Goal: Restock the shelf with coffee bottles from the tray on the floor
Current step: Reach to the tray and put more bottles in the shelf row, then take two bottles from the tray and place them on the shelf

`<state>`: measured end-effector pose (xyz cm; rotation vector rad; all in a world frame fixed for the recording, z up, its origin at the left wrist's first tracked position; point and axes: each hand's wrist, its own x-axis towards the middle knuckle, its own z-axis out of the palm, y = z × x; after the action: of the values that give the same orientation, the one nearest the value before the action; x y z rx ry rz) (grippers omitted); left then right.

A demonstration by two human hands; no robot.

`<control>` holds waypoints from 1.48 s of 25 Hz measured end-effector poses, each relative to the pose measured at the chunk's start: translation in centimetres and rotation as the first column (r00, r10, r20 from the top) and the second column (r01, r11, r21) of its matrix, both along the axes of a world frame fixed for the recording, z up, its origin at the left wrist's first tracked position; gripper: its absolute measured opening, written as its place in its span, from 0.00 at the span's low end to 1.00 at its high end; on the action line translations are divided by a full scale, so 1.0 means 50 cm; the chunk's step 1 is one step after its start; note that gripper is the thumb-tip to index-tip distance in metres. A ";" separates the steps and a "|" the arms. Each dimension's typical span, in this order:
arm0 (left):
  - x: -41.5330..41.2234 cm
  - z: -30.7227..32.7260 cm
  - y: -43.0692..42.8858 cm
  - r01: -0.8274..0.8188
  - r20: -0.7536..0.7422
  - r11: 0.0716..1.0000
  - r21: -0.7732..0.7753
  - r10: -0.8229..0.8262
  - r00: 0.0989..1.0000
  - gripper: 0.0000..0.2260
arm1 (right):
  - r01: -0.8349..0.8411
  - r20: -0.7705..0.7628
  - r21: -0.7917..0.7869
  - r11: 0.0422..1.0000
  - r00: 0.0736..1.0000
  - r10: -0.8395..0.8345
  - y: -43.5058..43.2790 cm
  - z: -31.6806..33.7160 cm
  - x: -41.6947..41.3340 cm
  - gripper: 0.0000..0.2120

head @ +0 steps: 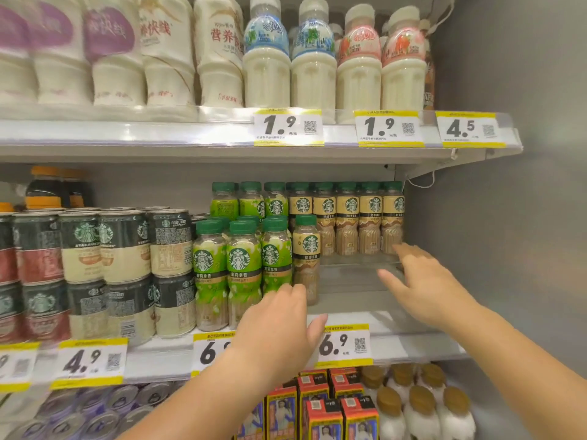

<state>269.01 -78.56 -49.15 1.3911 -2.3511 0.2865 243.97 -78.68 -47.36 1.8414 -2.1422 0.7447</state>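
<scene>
On the middle shelf (355, 301) one beige-label coffee bottle (306, 249) with a green cap stands alone at the front. Green-label coffee bottles (243, 268) are lined up to its left. A row of beige-label bottles (347, 217) stands further back on a clear plastic tray (359, 260). My left hand (279, 325) reaches at the base of the front bottles with relaxed fingers and holds nothing. My right hand (422, 284) is stretched into the gap in front of the back row, fingers straight, near the clear tray's edge. The floor tray is out of view.
Stacked coffee cans (127, 268) fill the shelf's left half. White milk drink bottles (266, 58) crowd the shelf above. Red cartons (320, 404) and white bottles (416, 404) sit below. A grey side wall (514, 217) closes the right. Yellow price tags (344, 344) line the shelf edges.
</scene>
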 end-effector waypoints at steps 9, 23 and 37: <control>0.174 -0.136 0.065 0.212 0.137 0.964 -0.159 -0.191 0.972 0.33 | 0.071 -0.171 0.040 0.997 0.983 -0.063 0.198 -0.192 0.171 0.36; 0.331 -0.645 0.231 0.364 -0.001 0.920 0.147 -0.368 0.930 0.37 | 0.106 -0.241 0.374 0.921 0.970 -0.013 0.478 -0.649 0.307 0.40; 0.334 -1.090 0.309 0.125 -0.098 0.537 0.834 -0.080 0.992 0.27 | -0.202 0.255 0.709 0.675 0.967 0.021 0.521 -1.061 0.286 0.31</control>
<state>285.70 -63.13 -103.67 1.5536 -2.6067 -1.0783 258.27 -52.65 -100.40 2.3634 -2.7714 0.0673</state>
